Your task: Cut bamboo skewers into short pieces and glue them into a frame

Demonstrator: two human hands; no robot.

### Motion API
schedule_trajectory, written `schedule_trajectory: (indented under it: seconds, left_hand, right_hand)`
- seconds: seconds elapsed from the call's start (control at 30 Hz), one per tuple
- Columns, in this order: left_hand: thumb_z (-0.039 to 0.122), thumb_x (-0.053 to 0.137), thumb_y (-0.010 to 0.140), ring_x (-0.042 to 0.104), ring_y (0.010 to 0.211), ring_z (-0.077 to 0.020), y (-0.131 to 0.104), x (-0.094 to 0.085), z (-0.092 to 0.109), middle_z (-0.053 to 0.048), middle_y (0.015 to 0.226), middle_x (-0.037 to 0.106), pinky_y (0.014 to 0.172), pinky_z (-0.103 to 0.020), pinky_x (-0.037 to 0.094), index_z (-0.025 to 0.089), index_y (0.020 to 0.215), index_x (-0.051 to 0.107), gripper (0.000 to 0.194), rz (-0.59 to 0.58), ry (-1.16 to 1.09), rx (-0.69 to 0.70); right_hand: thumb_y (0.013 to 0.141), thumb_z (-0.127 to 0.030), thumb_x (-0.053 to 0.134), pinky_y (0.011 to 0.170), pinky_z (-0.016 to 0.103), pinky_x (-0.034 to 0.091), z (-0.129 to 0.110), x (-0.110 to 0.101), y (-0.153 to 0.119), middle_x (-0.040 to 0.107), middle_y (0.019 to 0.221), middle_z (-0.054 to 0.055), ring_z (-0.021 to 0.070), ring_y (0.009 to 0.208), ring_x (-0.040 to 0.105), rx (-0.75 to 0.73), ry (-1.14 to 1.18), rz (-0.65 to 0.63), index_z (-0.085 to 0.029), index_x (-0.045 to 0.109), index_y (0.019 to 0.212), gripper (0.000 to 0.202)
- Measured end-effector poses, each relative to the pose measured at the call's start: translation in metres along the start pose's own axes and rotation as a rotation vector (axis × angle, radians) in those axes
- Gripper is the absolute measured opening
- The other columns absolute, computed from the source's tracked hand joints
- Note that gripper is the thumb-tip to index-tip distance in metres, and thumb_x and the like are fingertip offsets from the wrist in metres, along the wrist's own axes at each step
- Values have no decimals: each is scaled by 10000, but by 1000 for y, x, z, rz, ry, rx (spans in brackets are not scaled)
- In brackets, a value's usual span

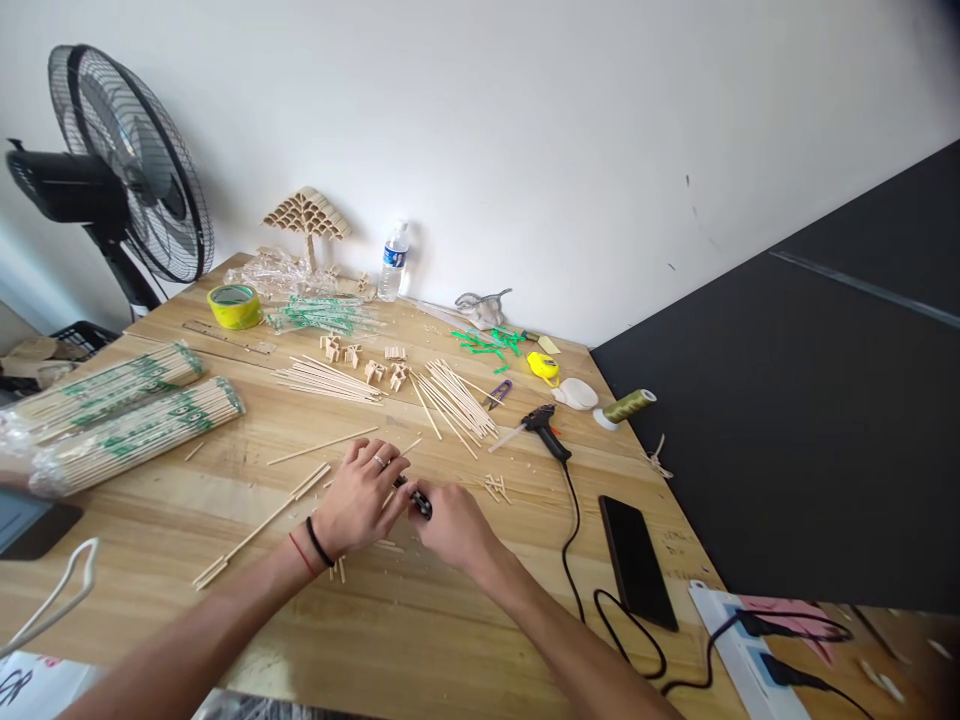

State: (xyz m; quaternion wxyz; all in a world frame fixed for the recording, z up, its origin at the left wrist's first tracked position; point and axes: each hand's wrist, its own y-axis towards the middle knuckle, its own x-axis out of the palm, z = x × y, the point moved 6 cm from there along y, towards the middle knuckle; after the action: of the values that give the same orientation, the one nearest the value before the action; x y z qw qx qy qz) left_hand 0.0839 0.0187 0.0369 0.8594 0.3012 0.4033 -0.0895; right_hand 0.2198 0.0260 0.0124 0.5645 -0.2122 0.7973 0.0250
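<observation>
My left hand [361,497], with a ring and a black wristband, is bent low over the table with its fingers closed. The tip of a thin wooden stick [411,446] sticks out past those fingers; most of it is hidden. Close against it, my right hand [452,527] grips a small black tool [422,503], whose working end I cannot make out. Left of my hands lie a longer stick with short pieces at its ends [259,527] and a single loose stick [322,446]. Short cut pieces [496,488] lie to the right.
Loose sticks [457,400], small stick-built blocks [375,372] and purple snips [497,394] lie beyond my hands. A glue gun [547,432] and phone [637,560] are right. Packaged sticks [142,430], tape [235,307], a water bottle [394,262] and a fan [131,165] stand farther off.
</observation>
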Motion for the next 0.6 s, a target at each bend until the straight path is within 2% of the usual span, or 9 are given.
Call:
schedule_trajectory:
  seconds: [0.1,0.23,0.33,0.43,0.53,0.6]
  left_hand:
    - [301,476,1053,640,1036,-251,3,-10,-15,-97,1065,719,967,-447,442,190,1135,698,262,67,-87,-111]
    - [298,393,1078,664,988,-215,0,-35,-52,-97,1038,703,859,-353,518,167,1074,675,311,240,-178,-318]
    - [270,432,1045,672,834,-188,-13,-48,-62,-53,894,688,764,-305,536,170,1048,666,254,294,-221,-400]
    - [266,483,1024,640,663,-151,-33,-46,-44,-10,752,661,643,-255,521,190,946,675,220,194,-285,-371]
    - [253,450,1050,641,723,-169,-55,-32,-12,-41,801,682,665,-269,513,200,922,656,248,-18,-406,-299]
    - [235,411,1062,659,790,-182,-69,-23,1,-68,871,705,724,-284,522,199,916,643,277,-90,-455,-311]
  right_hand:
    - [929,-263,636,675,288,393,4,-2,1,817,907,113,266,825,761,15,28,17,-214,747,974,130]
    - [914,-255,642,643,286,388,14,-7,0,786,813,93,252,744,723,39,121,59,-204,714,857,106]
    - [969,-306,585,632,263,416,18,-8,-2,726,729,40,197,676,667,40,232,87,-202,670,832,192]
    - [1024,-443,495,578,241,447,12,-1,-4,616,641,-20,150,568,576,27,449,91,-199,663,921,314]
    - [939,-557,620,536,253,457,-5,14,-7,495,570,-67,138,504,508,32,1051,66,-175,682,1099,418]
    - [890,-590,682,528,248,444,-19,24,-9,505,567,-63,129,505,506,3,1258,58,-167,694,1053,454]
